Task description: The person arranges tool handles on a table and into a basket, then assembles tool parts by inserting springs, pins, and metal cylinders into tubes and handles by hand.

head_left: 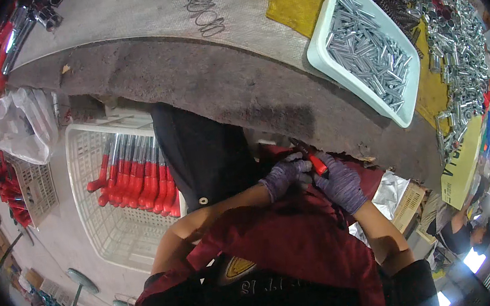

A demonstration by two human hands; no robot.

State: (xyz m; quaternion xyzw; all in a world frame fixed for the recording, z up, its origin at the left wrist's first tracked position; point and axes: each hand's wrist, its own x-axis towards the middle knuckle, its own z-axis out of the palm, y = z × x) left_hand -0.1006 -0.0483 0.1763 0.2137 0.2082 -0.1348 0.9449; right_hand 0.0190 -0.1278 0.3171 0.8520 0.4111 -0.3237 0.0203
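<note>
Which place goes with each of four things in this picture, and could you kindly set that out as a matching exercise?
Things:
1. Silver pins
2. Loose wire coils
3. Row of red-handled pieces
4. Single red-and-black piece

Places:
A. Inside the large white basket
B. Between the gloved left hand and the gloved right hand
C. In the pale blue tray
D. On the whitish sheet at the top of the view

Right pairs: 1-C, 2-D, 3-A, 4-B
</note>
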